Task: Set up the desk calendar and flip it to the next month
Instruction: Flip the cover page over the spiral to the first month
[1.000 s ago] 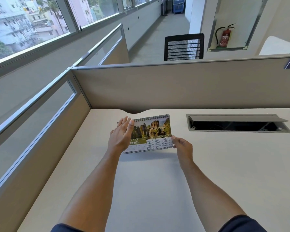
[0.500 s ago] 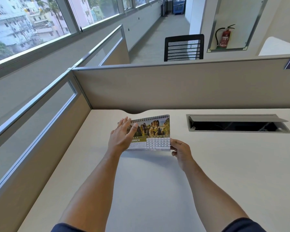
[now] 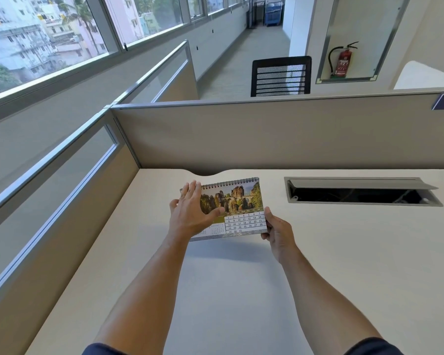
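Note:
A spiral-bound desk calendar [image 3: 244, 208] with a rock-bridge photo and a date grid is held above the pale desk [image 3: 241, 290], its March page facing me. My left hand [image 3: 192, 213] lies over its left part, fingers spread along the page and thumb across the front, hiding the month name. My right hand [image 3: 278, 233] pinches the lower right corner. The calendar's lower edge shows several stacked pages. Whether its base touches the desk I cannot tell.
An open cable hatch [image 3: 362, 192] with a raised grey lid is sunk in the desk to the right. Beige partition walls [image 3: 267, 134] close the desk at the back and left. A black mesh chair [image 3: 281, 76] stands beyond the partition.
The calendar has tilted back toward me and its lower edge has come nearer. My left hand slid further over the front, covering the month name. My right hand keeps the lower right corner.

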`<move>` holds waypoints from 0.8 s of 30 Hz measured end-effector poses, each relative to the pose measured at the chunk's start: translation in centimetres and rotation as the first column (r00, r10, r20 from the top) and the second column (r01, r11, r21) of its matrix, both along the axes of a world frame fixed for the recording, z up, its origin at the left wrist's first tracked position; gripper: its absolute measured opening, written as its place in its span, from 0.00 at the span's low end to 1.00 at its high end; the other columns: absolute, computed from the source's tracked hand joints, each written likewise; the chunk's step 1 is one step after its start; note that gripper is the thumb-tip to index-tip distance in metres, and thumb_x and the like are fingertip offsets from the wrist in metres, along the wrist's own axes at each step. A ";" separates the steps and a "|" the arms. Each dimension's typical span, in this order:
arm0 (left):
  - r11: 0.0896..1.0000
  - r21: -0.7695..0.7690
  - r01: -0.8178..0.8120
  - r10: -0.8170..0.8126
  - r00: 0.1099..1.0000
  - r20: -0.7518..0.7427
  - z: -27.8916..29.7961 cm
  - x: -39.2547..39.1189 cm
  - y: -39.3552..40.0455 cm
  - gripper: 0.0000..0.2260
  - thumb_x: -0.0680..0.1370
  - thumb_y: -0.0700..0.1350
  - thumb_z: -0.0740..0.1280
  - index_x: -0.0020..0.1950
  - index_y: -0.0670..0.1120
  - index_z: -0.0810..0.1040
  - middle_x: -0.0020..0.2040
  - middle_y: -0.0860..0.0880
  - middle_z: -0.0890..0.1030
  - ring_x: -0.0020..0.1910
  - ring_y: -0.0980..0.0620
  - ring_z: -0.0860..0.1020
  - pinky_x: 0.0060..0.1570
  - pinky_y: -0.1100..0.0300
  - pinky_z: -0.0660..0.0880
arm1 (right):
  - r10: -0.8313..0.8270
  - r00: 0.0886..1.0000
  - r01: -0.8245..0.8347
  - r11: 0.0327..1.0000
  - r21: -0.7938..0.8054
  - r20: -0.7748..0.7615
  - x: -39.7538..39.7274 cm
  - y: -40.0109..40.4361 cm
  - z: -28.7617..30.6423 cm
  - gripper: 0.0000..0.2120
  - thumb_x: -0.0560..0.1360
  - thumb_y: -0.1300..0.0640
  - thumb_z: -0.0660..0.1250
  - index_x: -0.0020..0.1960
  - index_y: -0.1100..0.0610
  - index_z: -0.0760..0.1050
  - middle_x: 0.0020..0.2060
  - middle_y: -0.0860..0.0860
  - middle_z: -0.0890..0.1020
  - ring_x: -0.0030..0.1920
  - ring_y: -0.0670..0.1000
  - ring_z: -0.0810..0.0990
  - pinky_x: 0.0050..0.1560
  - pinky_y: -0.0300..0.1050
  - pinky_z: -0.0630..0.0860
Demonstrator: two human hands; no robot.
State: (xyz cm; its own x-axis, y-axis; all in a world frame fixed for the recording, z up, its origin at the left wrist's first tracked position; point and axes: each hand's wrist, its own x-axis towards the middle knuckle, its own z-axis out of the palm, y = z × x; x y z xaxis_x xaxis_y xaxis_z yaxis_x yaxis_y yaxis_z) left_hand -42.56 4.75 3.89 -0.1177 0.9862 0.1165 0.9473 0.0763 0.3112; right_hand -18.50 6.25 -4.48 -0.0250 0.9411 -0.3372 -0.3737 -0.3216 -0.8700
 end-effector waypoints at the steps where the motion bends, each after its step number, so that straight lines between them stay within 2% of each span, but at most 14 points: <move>1: 1.000 0.002 0.002 -0.002 1.000 0.003 0.1 -0.1 0.0 0.48 0.72 0.74 0.60 0.83 0.46 0.54 0.84 0.48 0.53 0.83 0.49 0.48 0.76 0.41 0.53 | 0.000 1.000 0.000 1.000 0.000 0.002 0.0 -0.1 0.1 0.16 0.76 0.45 0.71 0.43 0.58 0.87 0.43 0.60 0.87 0.39 0.54 0.77 0.35 0.46 0.65; 9: 1.000 -0.010 0.008 -0.008 1.000 -0.020 0.5 -0.3 -0.1 0.48 0.73 0.75 0.59 0.83 0.47 0.54 0.83 0.49 0.54 0.83 0.50 0.49 0.75 0.42 0.55 | 0.005 1.000 -0.005 1.000 -0.011 0.027 -0.6 0.1 0.5 0.17 0.70 0.47 0.77 0.48 0.60 0.86 0.41 0.58 0.87 0.38 0.53 0.76 0.32 0.42 0.65; 13: 1.000 -0.024 0.013 -0.013 1.000 -0.024 0.7 -0.4 -0.1 0.48 0.72 0.76 0.57 0.83 0.47 0.53 0.84 0.49 0.53 0.83 0.50 0.49 0.75 0.42 0.55 | -0.046 0.996 0.046 0.999 0.012 0.075 -1.2 0.1 0.7 0.10 0.72 0.51 0.77 0.46 0.58 0.86 0.38 0.54 0.87 0.39 0.53 0.79 0.29 0.40 0.66; 16: 1.000 -0.023 0.013 -0.014 1.000 -0.027 0.7 -0.5 -0.2 0.47 0.73 0.76 0.56 0.83 0.47 0.54 0.84 0.49 0.53 0.83 0.51 0.49 0.75 0.42 0.55 | -0.166 0.985 0.160 0.981 0.106 0.049 -1.3 -0.2 1.1 0.11 0.73 0.58 0.77 0.54 0.57 0.84 0.39 0.55 0.87 0.37 0.49 0.83 0.27 0.37 0.72; 18: 1.000 -0.025 0.012 -0.012 0.999 -0.035 0.6 -0.6 -0.1 0.47 0.73 0.76 0.55 0.83 0.48 0.54 0.84 0.49 0.53 0.83 0.51 0.50 0.75 0.43 0.56 | -0.225 0.972 0.211 0.963 0.166 0.068 -1.2 -0.4 0.9 0.15 0.73 0.63 0.76 0.59 0.56 0.82 0.40 0.55 0.87 0.39 0.47 0.86 0.30 0.36 0.77; 22: 0.999 -0.038 0.013 -0.014 0.999 -0.038 0.6 -0.7 0.1 0.47 0.73 0.77 0.53 0.83 0.48 0.53 0.83 0.50 0.54 0.82 0.51 0.50 0.74 0.42 0.56 | -0.246 0.946 0.191 0.949 0.251 0.210 -1.4 -0.3 -0.2 0.17 0.76 0.62 0.74 0.64 0.57 0.82 0.47 0.50 0.89 0.47 0.51 0.88 0.43 0.45 0.85; 24: 0.999 -0.043 0.018 -0.020 0.999 -0.040 0.7 -0.8 0.1 0.47 0.73 0.77 0.53 0.83 0.48 0.54 0.83 0.49 0.54 0.82 0.51 0.50 0.74 0.42 0.56 | -0.267 0.936 0.207 0.945 0.254 0.230 -1.7 -0.4 -0.3 0.17 0.76 0.62 0.73 0.64 0.58 0.81 0.52 0.51 0.87 0.48 0.48 0.87 0.45 0.42 0.85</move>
